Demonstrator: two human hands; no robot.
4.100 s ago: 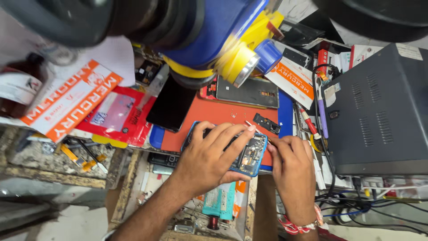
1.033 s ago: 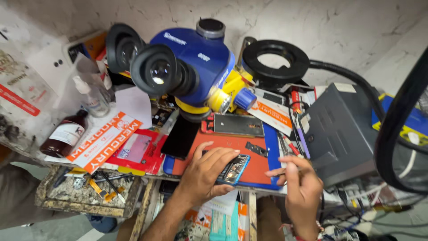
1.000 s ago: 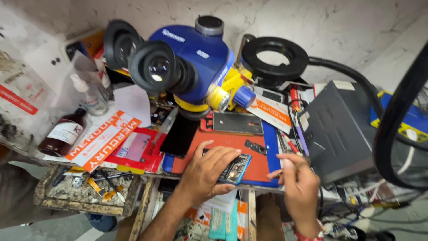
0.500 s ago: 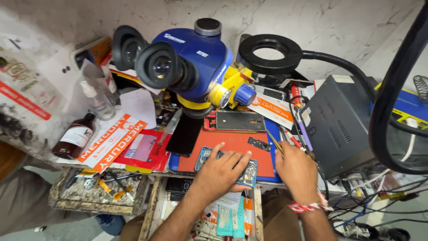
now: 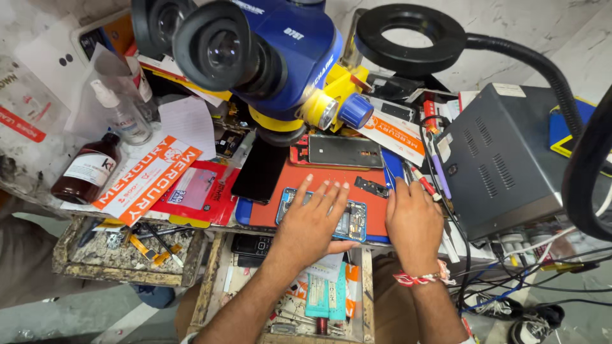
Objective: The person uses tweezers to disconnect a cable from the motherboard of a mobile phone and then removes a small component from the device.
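Left hand (image 5: 313, 220) flat, right hand (image 5: 413, 216) curled

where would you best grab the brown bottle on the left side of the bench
Probably round the body of the brown bottle, coming from its left side. It lies tilted with its dark cap toward the clear spray bottle, and papers and an orange packet crowd its right. The body is the widest bare part, so fingers can wrap it just below the shoulder.

- The left hand (image 5: 315, 220) lies flat on an opened phone (image 5: 352, 223) resting on an orange mat (image 5: 331, 177).
- The right hand (image 5: 413, 220) rests palm-down just beside it.
- A blue microscope (image 5: 268, 54) hangs above.
- A grey box (image 5: 510, 159) sits right of the hands.
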